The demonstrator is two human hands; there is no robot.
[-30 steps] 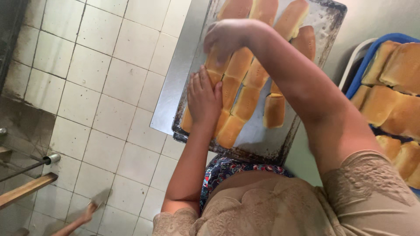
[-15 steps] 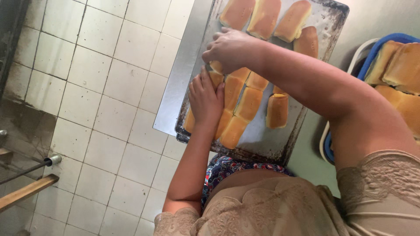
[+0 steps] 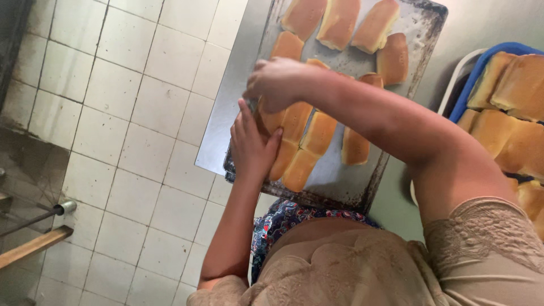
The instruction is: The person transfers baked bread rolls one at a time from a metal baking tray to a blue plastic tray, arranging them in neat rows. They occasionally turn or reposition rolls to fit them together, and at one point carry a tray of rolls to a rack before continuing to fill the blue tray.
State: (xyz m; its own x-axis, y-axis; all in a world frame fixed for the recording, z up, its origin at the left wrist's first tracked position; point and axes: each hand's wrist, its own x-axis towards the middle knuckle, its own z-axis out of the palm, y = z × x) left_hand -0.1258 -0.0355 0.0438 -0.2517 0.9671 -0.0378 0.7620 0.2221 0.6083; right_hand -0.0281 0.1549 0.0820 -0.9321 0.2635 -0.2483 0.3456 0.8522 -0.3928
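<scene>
Two bare hands work over a dark, scorched baking tray (image 3: 422, 34) that sits on a steel bench (image 3: 232, 107).

Left hand (image 3: 252, 144): lies flat, fingers together and stretched out, pressed against the side of a cluster of bread rolls (image 3: 300, 141) at the tray's near left corner. Not clamped on anything; palm and fingers touch the outermost roll.

Right hand (image 3: 277, 84): just beyond the left hand, arm crossing over the tray from the right. Fingers curl down onto the top of the same cluster. Whether they actually pinch a roll cannot be told, as the knuckles hide the fingertips.

The rolls: oblong, golden-brown, smooth glossy crust, paler along the sides. The ones between the two hands lie side by side, touching, slanted across the tray. One roll (image 3: 356, 146) lies a little apart, to the right of the left hand, under the right forearm.

Beyond the right hand, at the tray's far end, more rolls (image 3: 340, 22) lie in a loose row, well apart from the cluster.

Far right of both hands, a blue crate (image 3: 481, 68) holds stacked loaves (image 3: 513, 113) of the same colour.

To the left of the left hand, below the bench edge, a pale tiled floor (image 3: 113, 113).
</scene>
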